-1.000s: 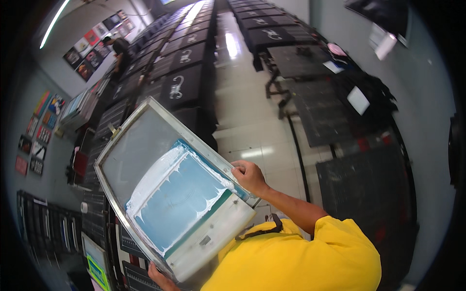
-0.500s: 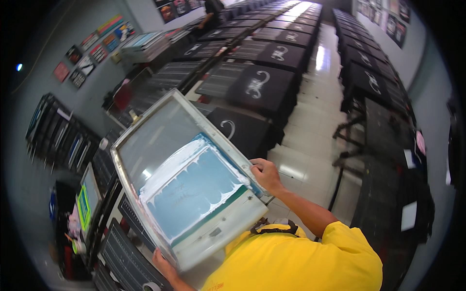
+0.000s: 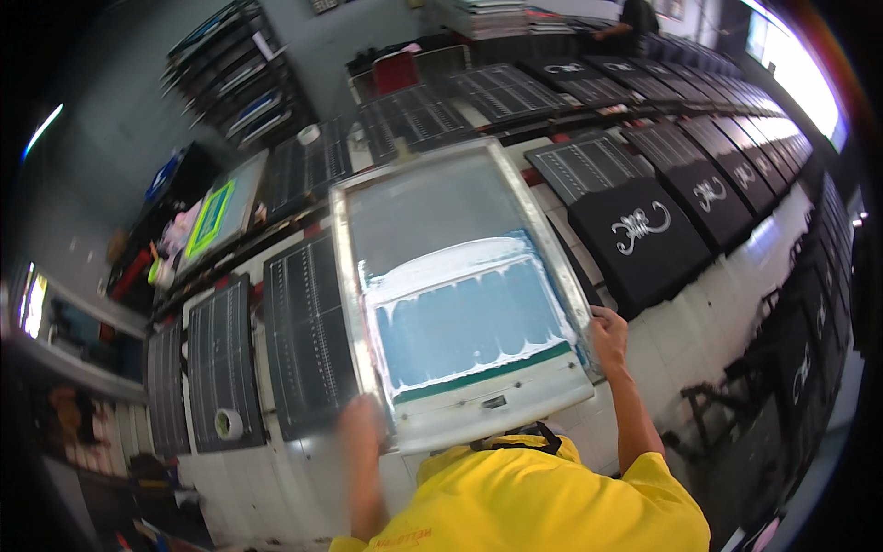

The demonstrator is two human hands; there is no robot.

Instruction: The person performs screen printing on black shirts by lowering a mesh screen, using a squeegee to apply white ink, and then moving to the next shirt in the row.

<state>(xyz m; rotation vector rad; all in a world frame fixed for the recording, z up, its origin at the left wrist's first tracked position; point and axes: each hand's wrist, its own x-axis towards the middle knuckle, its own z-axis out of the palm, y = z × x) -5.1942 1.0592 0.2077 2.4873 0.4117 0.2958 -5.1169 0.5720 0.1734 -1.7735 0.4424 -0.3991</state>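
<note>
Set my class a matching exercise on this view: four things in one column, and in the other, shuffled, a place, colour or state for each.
1. right hand
2. paste
3. lower tape roll
4. wearer's shirt

A. yellow
B. on a dark board
C. gripping the screen frame
D. white, with ragged edges

Pairs: 1-C, 2-D, 3-B, 4-A

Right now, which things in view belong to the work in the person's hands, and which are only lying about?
Likely belonging:
framed blue screen, held by the right hand; left hand blurred at its left edge
white paste on it
black cloths with pale designs

Likely just lying about:
tape roll on a black board
white roll
</note>
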